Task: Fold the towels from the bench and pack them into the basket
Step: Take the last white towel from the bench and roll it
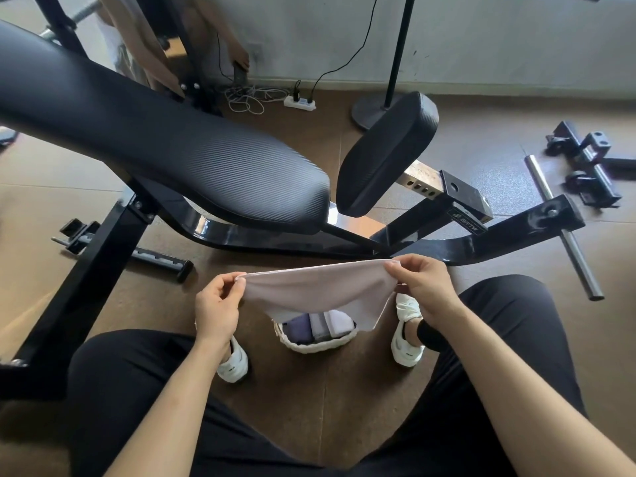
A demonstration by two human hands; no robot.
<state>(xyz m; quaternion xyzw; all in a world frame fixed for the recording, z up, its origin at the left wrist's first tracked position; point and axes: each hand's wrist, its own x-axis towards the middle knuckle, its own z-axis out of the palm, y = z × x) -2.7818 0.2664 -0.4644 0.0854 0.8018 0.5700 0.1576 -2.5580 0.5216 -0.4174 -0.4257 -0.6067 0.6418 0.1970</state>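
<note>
A pale pink towel (320, 290) hangs stretched between my two hands, above the floor in front of my knees. My left hand (216, 304) pinches its left top corner. My right hand (421, 284) pinches the right top corner. The towel sags in the middle and its lower edge partly covers a white woven basket (318, 345) on the floor between my feet. Folded purple and grey towels (323, 327) lie inside the basket. The black padded bench (172, 146) stretches from the upper left to the centre, and I see no towel on it.
The bench's black steel frame (430, 249) runs just beyond the towel, with a separate black pad (385, 153) at the right. Loose metal bars and brackets (581, 160) lie on the brown floor at the right. A power strip with cables (299, 103) sits near the wall beside a stand base (373, 111). Another person's hand (239, 53) shows at the top.
</note>
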